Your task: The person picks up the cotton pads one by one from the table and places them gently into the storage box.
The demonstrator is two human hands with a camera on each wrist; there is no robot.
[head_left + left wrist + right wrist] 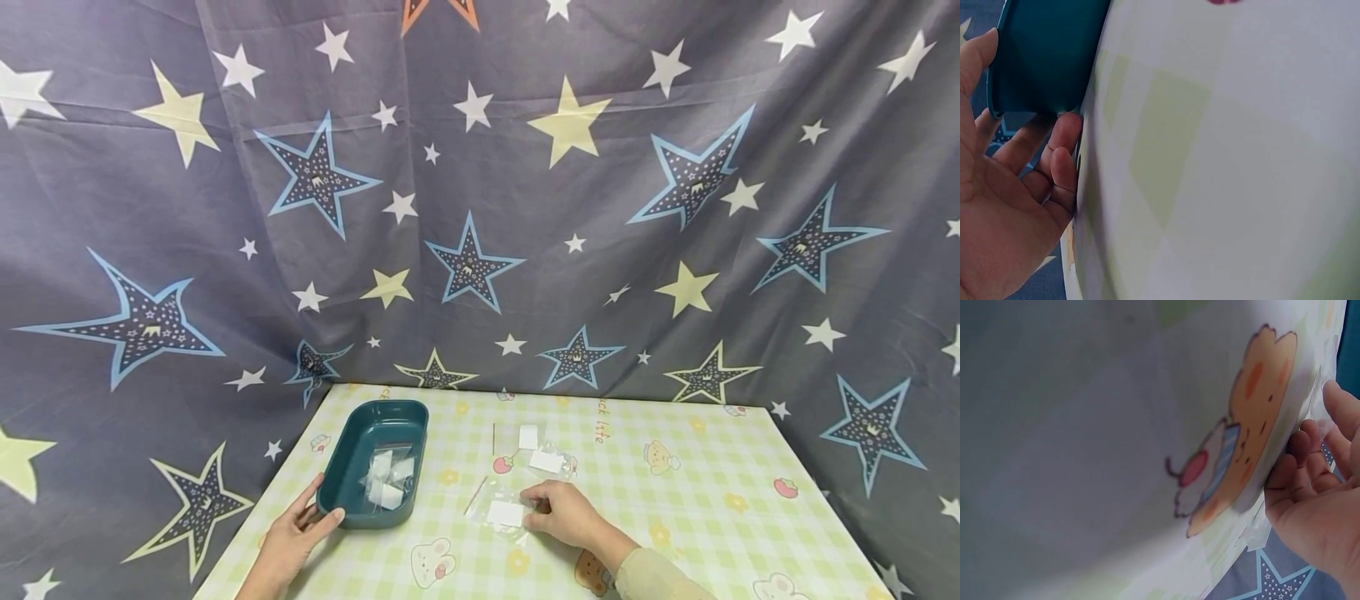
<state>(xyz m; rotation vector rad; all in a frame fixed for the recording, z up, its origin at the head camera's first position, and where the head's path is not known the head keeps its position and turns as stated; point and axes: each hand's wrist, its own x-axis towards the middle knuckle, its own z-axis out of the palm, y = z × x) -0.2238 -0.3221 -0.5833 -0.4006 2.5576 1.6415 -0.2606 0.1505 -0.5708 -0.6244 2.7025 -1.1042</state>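
Observation:
At the near left corner of a dark teal tray [330,471], my left hand [292,533] grips the wall, thumb over the rim and fingers outside and beneath. The left wrist view shows that hand [1016,181] against the tray's end [1047,62]. My right hand [566,512] has its thumb and fingers at the right edge of a clear plastic bag [506,513] with a white label and a reddish strip at its far end. In the right wrist view my curled fingers and thumb [1319,469] meet the clear film, partly hidden.
Inside the tray lie several similar clear bags [386,496]. Two more bags, one with a white label [528,437] and another [547,460] overlapping it, lie beyond my right hand. A checked cloth [705,517] covers the table; a starry curtain [480,183] hangs behind.

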